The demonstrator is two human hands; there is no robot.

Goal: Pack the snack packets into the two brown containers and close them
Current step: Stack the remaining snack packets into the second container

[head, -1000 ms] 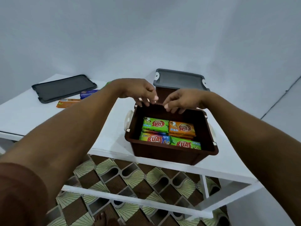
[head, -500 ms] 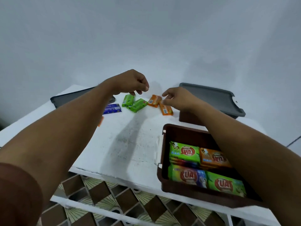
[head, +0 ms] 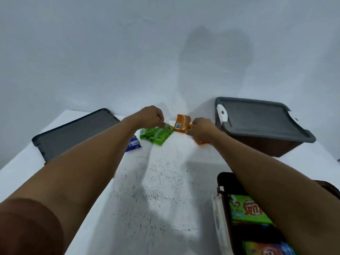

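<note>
On the white table (head: 165,199), a green packet (head: 161,135) is pinched by the left hand (head: 150,116), and an orange packet (head: 181,123) is grasped by the right hand (head: 201,128).

Green packets (head: 156,135), orange packet (head: 181,123), perhaps blue packet (head: 133,145).

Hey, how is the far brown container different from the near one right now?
The far container has a grey lid on it; the near container is open. The far container's contents are hidden; the near container shows snack packets inside. The far container lies wholly inside the frame; the near container is cut by its edge. Both are brown.
</note>
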